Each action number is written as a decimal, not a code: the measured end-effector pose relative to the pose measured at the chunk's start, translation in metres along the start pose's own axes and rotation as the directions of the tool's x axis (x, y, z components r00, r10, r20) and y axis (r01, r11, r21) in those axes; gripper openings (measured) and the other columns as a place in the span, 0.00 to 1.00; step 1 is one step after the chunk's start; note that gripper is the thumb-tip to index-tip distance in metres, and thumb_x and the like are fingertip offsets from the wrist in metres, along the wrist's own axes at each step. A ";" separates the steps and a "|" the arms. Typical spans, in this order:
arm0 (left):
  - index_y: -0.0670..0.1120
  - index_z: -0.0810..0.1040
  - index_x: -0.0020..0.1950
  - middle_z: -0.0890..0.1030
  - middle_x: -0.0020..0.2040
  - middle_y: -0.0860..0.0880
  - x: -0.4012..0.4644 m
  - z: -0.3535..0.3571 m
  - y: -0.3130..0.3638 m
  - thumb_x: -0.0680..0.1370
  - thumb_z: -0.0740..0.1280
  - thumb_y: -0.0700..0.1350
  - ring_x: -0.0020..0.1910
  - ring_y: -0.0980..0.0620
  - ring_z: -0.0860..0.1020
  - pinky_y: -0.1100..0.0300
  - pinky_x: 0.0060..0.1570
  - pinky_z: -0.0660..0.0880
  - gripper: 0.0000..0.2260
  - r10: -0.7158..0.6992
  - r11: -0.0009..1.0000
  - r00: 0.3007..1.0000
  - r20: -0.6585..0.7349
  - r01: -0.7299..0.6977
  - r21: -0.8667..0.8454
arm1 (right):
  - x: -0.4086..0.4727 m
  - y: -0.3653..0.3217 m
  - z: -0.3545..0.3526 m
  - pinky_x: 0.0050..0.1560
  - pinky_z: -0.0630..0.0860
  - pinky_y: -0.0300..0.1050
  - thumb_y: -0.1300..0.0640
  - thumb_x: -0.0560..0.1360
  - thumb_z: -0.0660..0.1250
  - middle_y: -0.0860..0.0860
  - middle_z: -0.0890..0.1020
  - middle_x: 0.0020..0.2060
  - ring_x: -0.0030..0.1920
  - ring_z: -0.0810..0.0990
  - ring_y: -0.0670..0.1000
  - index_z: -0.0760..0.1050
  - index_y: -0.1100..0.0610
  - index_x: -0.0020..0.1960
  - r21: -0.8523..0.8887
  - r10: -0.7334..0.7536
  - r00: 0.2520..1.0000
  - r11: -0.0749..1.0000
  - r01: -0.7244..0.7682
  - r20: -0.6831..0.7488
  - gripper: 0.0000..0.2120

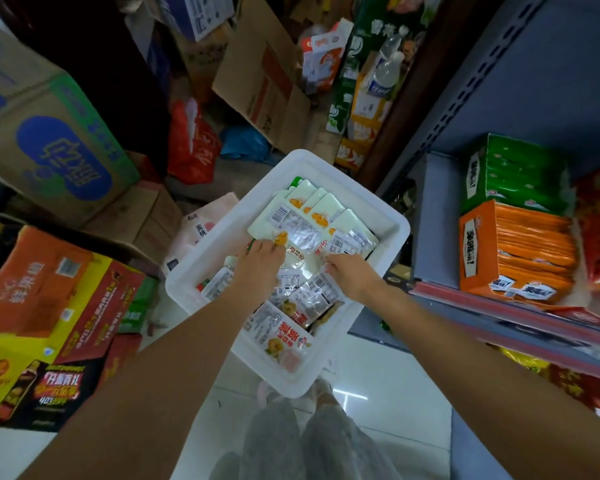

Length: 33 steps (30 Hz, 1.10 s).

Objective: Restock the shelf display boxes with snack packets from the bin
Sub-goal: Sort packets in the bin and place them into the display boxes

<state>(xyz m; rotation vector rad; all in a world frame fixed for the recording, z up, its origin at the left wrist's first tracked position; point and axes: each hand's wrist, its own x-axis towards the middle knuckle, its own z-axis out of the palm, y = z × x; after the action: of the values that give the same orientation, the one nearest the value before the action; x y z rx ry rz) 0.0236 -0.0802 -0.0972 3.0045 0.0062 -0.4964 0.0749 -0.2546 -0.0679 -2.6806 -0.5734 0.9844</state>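
Down at six o'clock, inside the white bin [394, 225], my left hand [257, 268] and right hand [349, 273] pinch pale snack packets [293, 230]; next, lift toward the orange display box [478, 251] at three.

There was only one view, from a wide-angle camera worn on the person's head. It looked forward and steeply down, so the floor [378, 386] and the person's own legs [302, 441] filled the bottom edge. Both forearms entered from the lower corners and ran toward the middle of the picture, where the white bin [392, 223] stood close below the camera. The lens bent straight lines near the borders: the shelf [520, 327] on the right leaned inward, and the cardboard cartons [49, 140] on the left seemed tilted. The far corner of the room, at the top, was further away and blurred.
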 end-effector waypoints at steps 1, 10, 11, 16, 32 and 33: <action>0.45 0.69 0.64 0.71 0.63 0.45 0.002 0.000 -0.001 0.74 0.70 0.48 0.64 0.46 0.68 0.53 0.65 0.65 0.21 -0.005 1.000 1.000 -0.004 0.005 -0.010 | 0.000 0.000 0.001 0.43 0.72 0.48 0.62 0.81 0.52 0.60 0.80 0.46 0.43 0.77 0.57 0.68 0.58 0.46 0.000 0.000 1.000 1.000 0.000 -0.003 0.09; 0.43 0.74 0.51 0.80 0.41 0.44 0.008 -0.031 -0.014 0.81 0.60 0.42 0.42 0.45 0.77 0.55 0.38 0.71 0.04 -0.195 0.914 0.941 -0.278 0.071 -0.400 | -0.014 -0.012 -0.010 0.35 0.67 0.46 0.58 0.83 0.49 0.58 0.78 0.41 0.40 0.76 0.58 0.71 0.61 0.55 0.132 -0.037 0.986 0.990 0.059 -0.164 0.13; 0.43 0.71 0.49 0.77 0.37 0.44 0.005 -0.038 -0.014 0.81 0.59 0.42 0.37 0.45 0.76 0.55 0.34 0.69 0.04 -0.251 0.853 0.929 -0.271 0.080 -0.517 | -0.017 -0.015 -0.014 0.36 0.67 0.46 0.58 0.83 0.49 0.58 0.79 0.43 0.42 0.77 0.58 0.72 0.62 0.57 0.144 -0.044 0.977 0.987 0.075 -0.209 0.14; 0.41 0.70 0.50 0.79 0.43 0.42 -0.006 -0.074 -0.004 0.80 0.60 0.37 0.34 0.45 0.81 0.51 0.34 0.81 0.01 -0.305 0.225 0.934 0.184 0.258 -0.940 | -0.034 -0.035 -0.032 0.46 0.68 0.30 0.58 0.82 0.57 0.53 0.82 0.50 0.50 0.79 0.49 0.75 0.57 0.62 0.307 -0.100 0.878 0.913 0.268 -0.469 0.13; 0.34 0.71 0.57 0.79 0.49 0.36 -0.003 -0.143 0.040 0.82 0.58 0.43 0.47 0.42 0.80 0.57 0.43 0.81 0.12 -0.174 -0.352 0.921 0.349 0.273 -0.895 | -0.087 -0.013 -0.084 0.60 0.71 0.38 0.66 0.78 0.61 0.49 0.79 0.61 0.61 0.77 0.50 0.75 0.52 0.65 0.049 -0.271 0.764 0.929 0.367 -0.586 0.18; 0.35 0.70 0.62 0.78 0.57 0.36 0.002 -0.142 0.048 0.82 0.58 0.48 0.54 0.41 0.78 0.54 0.53 0.78 0.16 -0.204 -0.168 0.934 0.295 0.263 -0.950 | -0.092 -0.008 -0.090 0.55 0.72 0.38 0.65 0.79 0.60 0.50 0.81 0.58 0.58 0.79 0.51 0.76 0.52 0.64 0.102 -0.202 0.764 0.939 0.330 -0.613 0.17</action>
<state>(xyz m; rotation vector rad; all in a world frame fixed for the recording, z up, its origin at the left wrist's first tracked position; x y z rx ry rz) 0.0716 -0.1140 0.0407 1.3103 0.6593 -0.2898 0.0677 -0.2939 0.0544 -2.4287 -0.6416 0.0832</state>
